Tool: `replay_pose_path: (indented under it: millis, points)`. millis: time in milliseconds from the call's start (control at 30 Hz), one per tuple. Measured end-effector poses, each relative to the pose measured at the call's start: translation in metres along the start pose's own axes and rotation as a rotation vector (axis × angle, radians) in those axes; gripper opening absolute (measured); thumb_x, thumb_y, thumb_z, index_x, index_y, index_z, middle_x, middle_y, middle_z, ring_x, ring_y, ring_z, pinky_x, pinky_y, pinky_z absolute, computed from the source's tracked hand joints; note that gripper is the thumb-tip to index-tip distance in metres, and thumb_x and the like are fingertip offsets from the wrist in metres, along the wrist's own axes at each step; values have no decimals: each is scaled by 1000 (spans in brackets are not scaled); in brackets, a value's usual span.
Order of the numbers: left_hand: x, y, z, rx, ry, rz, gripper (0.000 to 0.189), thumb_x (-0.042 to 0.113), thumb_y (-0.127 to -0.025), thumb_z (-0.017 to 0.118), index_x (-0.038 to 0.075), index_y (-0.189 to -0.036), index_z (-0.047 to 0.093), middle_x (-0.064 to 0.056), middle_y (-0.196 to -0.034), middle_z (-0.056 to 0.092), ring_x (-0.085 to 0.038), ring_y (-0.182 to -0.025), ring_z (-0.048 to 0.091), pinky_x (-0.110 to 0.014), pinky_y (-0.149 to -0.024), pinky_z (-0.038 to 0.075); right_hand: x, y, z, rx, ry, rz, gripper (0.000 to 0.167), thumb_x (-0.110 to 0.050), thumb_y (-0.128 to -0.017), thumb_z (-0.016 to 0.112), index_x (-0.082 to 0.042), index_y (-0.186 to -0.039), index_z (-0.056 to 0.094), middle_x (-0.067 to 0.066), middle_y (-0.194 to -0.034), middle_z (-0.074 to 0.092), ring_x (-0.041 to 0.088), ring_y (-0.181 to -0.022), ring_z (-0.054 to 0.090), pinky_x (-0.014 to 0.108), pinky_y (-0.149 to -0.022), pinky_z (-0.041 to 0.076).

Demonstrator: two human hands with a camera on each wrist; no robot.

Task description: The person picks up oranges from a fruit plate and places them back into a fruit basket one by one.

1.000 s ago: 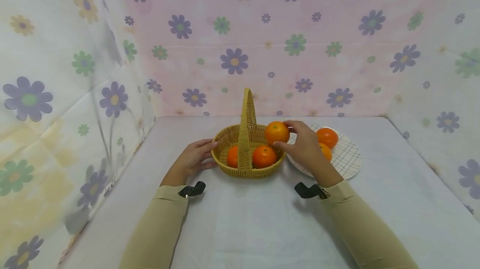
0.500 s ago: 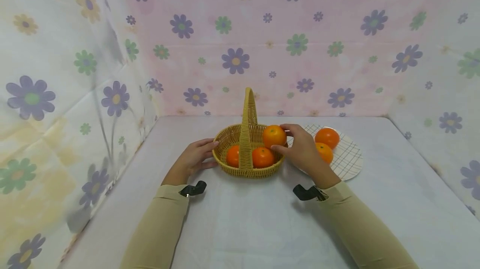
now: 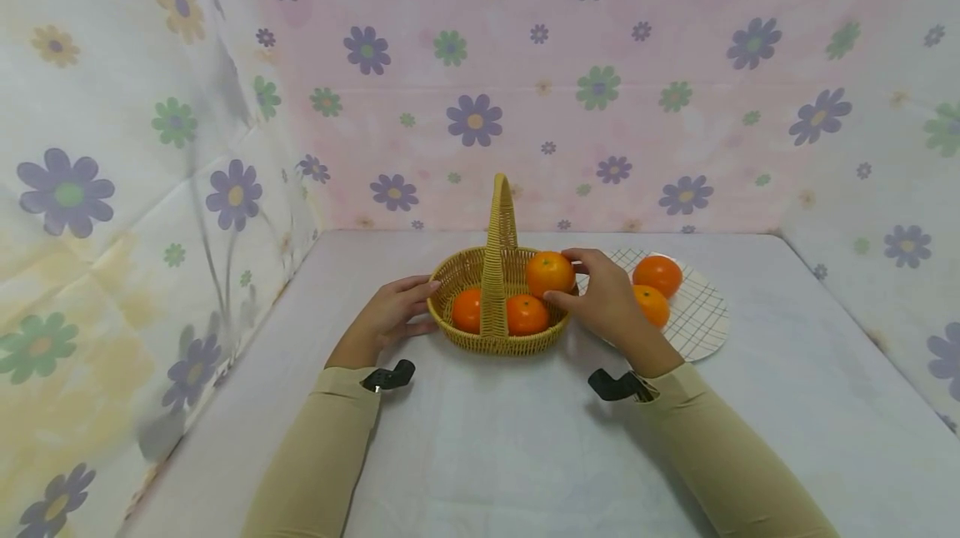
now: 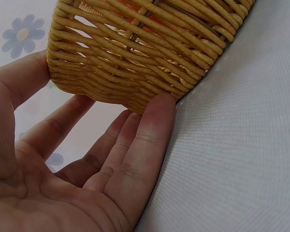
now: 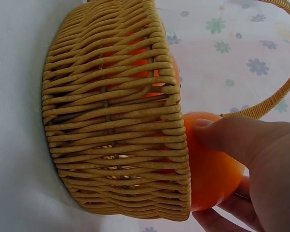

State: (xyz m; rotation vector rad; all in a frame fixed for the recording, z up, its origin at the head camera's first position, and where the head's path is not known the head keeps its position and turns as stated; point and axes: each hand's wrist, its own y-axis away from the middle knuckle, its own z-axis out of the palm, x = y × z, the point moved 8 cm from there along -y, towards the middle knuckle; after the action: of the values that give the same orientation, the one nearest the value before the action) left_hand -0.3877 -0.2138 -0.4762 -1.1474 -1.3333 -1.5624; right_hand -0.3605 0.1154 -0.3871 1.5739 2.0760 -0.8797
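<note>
In the head view, a yellow wicker basket point(image 3: 517, 345) with a tall handle stands mid-table. Two red-orange round fruits, a left one point(image 3: 466, 311) and a right one point(image 3: 527, 316), lie inside. My right hand point(image 3: 611, 301) holds an orange point(image 3: 550, 273) by thumb and fingers at the basket's right end. In the right wrist view this orange point(image 5: 212, 166) sits at the rim, partly hidden by the wicker wall. My left hand point(image 3: 390, 313) touches the basket's left end; in the left wrist view its relaxed fingers point(image 4: 147, 140) rest against the wicker.
A white plate point(image 3: 697, 321) with a grid pattern lies to the right, partly behind my right hand. It bears a red-orange fruit point(image 3: 657, 276) and an orange point(image 3: 651, 306). Flowered cloth walls point(image 3: 540, 122) close off the table's back and sides.
My right hand has lowered the orange slightly and moved it a little left, deeper into the basket's right end. The left hand stays at the basket; the whole view shifts slightly.
</note>
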Motion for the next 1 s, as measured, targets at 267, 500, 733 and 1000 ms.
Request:
replay_pose_path:
  millis: [267, 500, 733, 1000]
  points:
    - [-1, -1, 0, 9, -2, -11, 57, 40, -96, 75, 17, -145, 57, -8, -145, 61, -27, -130, 62, -48, -94, 61, 1, 0, 0, 2, -31, 5, 75, -41, -85, 86, -11, -144, 52, 9, -144, 57, 33, -127, 60, 53, -102, 56]
    - [-1, -1, -1, 12, -2, -7, 59, 41, -95, 76, 16, -146, 57, -8, -145, 61, -27, -129, 63, -48, -93, 62, 1, 0, 0, -7, -26, 9, 60, -34, -90, 82, -9, -139, 57, 10, -135, 59, 32, -122, 63, 51, -102, 56]
    - [-1, -1, -2, 14, -6, 0, 60, 41, -95, 75, 16, -146, 57, -8, -146, 60, -24, -125, 65, -48, -93, 62, 2, -3, 2, -15, 16, 21, 45, -25, -94, 77, -10, -134, 63, 9, -130, 62, 29, -120, 62, 50, -103, 56]
    - [-2, -1, -3, 14, -4, -4, 60, 42, -95, 76, 16, -146, 57, -8, -146, 60, -27, -129, 62, -48, -94, 61, 5, -3, 4, -15, 13, 24, 44, -25, -94, 76, -10, -133, 63, 9, -131, 62, 29, -121, 61, 50, -104, 56]
